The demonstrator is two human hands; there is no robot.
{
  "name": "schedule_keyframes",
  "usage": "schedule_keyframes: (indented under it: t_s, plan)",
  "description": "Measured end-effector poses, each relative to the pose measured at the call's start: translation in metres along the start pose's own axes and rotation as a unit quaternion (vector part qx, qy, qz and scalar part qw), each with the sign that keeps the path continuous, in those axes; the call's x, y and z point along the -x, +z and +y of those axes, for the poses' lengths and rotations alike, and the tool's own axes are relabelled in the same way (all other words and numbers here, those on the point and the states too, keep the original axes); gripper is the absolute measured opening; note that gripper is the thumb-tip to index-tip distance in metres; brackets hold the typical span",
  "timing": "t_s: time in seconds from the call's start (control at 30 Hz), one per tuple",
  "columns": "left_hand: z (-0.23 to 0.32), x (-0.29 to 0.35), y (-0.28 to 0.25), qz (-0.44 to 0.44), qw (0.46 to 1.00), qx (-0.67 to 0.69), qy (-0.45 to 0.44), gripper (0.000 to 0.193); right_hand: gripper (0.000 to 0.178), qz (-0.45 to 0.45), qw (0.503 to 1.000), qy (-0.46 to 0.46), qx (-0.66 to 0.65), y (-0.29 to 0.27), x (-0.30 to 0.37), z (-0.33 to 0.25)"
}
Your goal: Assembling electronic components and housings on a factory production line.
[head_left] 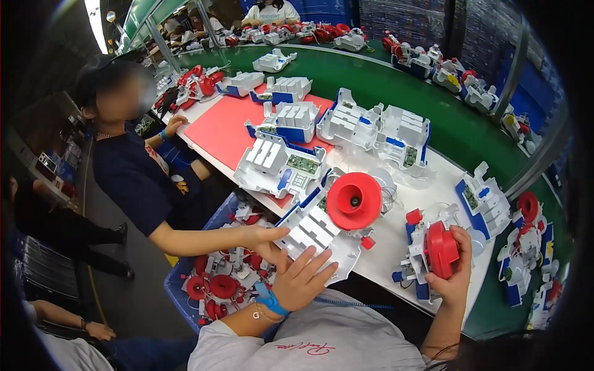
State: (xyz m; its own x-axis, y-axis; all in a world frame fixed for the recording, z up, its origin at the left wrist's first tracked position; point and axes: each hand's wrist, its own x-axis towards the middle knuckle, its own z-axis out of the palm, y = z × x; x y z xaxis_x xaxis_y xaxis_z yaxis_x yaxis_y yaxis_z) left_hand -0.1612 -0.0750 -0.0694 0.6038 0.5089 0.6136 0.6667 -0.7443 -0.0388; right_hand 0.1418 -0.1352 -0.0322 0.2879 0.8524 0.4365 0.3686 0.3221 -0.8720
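My left hand (304, 279) lies with fingers spread on the near edge of a white plastic housing (314, 230). That housing has a blue edge and box-like compartments, and a red funnel-shaped part (354, 201) rests at its far right side. A co-worker's hand (266, 243) touches the same housing just left of mine. At the right, my right hand (455, 267) is closed around a red round part (440, 250), thumb on the near side and fingers over the far side. White and blue pieces with wires sit around that red part; how they join is partly hidden.
Several white and blue housings (349, 120) with circuit boards stand on the table, some on a red mat (218, 133). A blue bin (175, 285) of red and white parts is at lower left. Beyond runs a green conveyor (346, 69) carrying more assemblies. A co-worker (133, 161) stands at left.
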Motion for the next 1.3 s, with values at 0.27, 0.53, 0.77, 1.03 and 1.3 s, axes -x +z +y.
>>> schedule_keyframes:
  t_s: [0.27,0.53,0.77,1.03,1.3]
  plan:
    - [-0.001,-0.027,0.012,-0.038,0.994,0.096,0.021,0.017,0.081,-0.003,1.000,-0.010,-0.003,0.000,0.001,0.002]
    - [-0.002,-0.047,0.025,-0.051,0.997,0.060,-0.005,0.017,0.080,0.013,1.000,-0.003,-0.027,-0.001,0.001,0.000]
    - [-0.015,-0.049,0.031,-0.038,0.997,0.001,-0.059,0.015,0.080,-0.001,1.000,-0.019,-0.018,-0.006,0.002,0.003]
    - [-0.026,-0.047,0.037,-0.046,0.997,-0.014,-0.063,0.019,0.079,-0.019,0.999,-0.031,-0.003,-0.009,0.001,0.002]
    - [-0.012,-0.059,0.015,-0.028,0.983,0.183,-0.016,0.047,0.075,-0.101,0.993,-0.056,0.003,-0.023,-0.002,0.003]
